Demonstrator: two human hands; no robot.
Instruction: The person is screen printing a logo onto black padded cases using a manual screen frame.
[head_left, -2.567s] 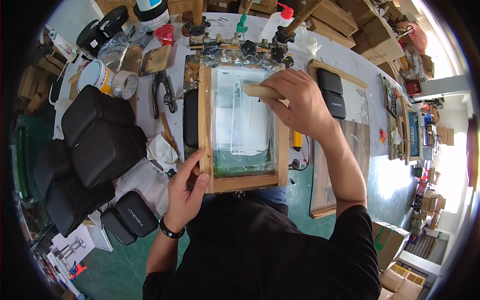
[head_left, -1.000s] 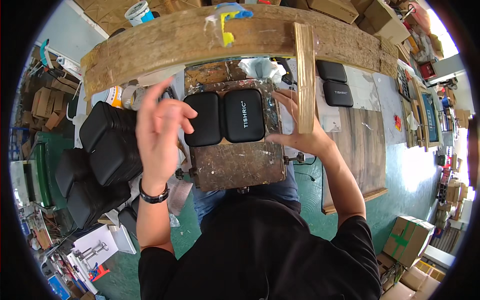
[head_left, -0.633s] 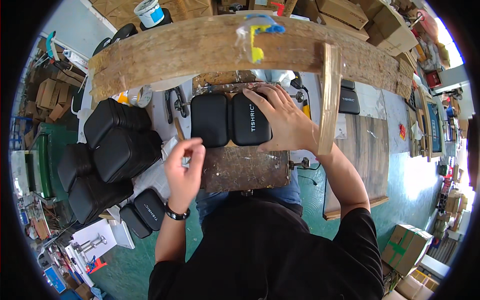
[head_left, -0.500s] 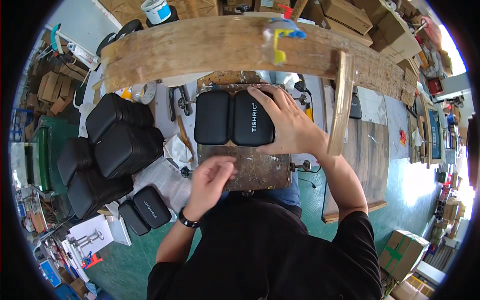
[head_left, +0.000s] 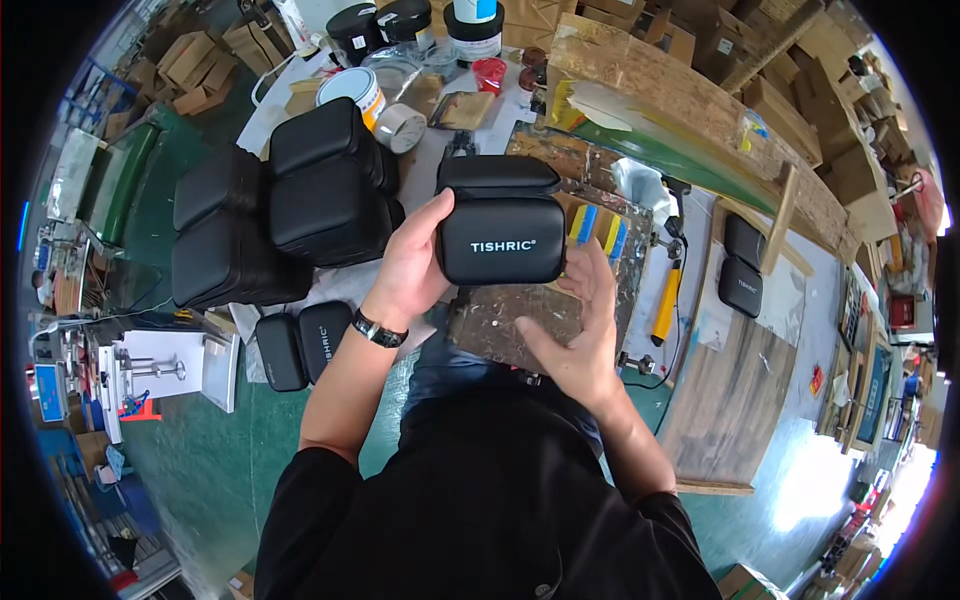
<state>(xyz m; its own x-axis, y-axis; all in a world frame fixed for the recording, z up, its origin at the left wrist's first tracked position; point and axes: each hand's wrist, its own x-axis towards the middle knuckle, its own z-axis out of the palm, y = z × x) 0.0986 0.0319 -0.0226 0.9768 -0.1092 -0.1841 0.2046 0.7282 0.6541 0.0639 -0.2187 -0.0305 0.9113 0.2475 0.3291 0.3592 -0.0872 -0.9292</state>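
A black zippered case (head_left: 502,242), opened into two padded halves with white lettering on the nearer one, is raised above the worn wooden platform (head_left: 495,325). My left hand (head_left: 412,262) grips it by its left side, thumb along the edge. Just off its right side, my right hand (head_left: 578,350) has its fingers and thumb apart and holds nothing. Yellow and blue strips (head_left: 598,230) show on the platform behind that hand.
Stacks of plain black cases (head_left: 325,215) stand on the left, with a lettered case (head_left: 282,352) below them. Another case (head_left: 742,285) lies on the right-hand board (head_left: 735,400). A wooden frame (head_left: 690,90) spans the back right. A yellow-handled tool (head_left: 667,303) lies right of the platform.
The case has left the platform and is now in my left hand, tilted toward me. My right hand has let go of it and moved nearer. The wooden frame appears farther back; the view has turned left.
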